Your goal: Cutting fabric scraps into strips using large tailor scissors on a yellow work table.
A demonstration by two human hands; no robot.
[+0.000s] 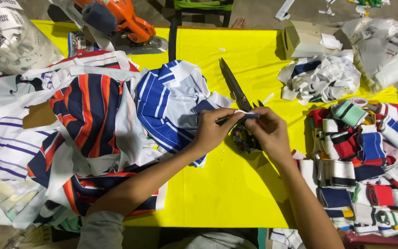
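My left hand point(213, 129) and my right hand point(269, 133) meet over the yellow table point(236, 184). Together they pinch a small strip of blue and white fabric point(245, 115) between the fingertips, held level. Directly under and behind the hands lie large black scissors point(234, 86), blades pointing away, handles hidden beneath my right hand. A blue and white striped cloth point(166, 103) lies just left of my left hand.
A heap of striped fabric pieces point(70, 133) covers the left side. Rolled fabric bundles point(369, 170) are stacked on the right, white scraps point(321, 78) behind them. An orange power tool point(120, 18) and clear bags point(10, 41) sit at the back.
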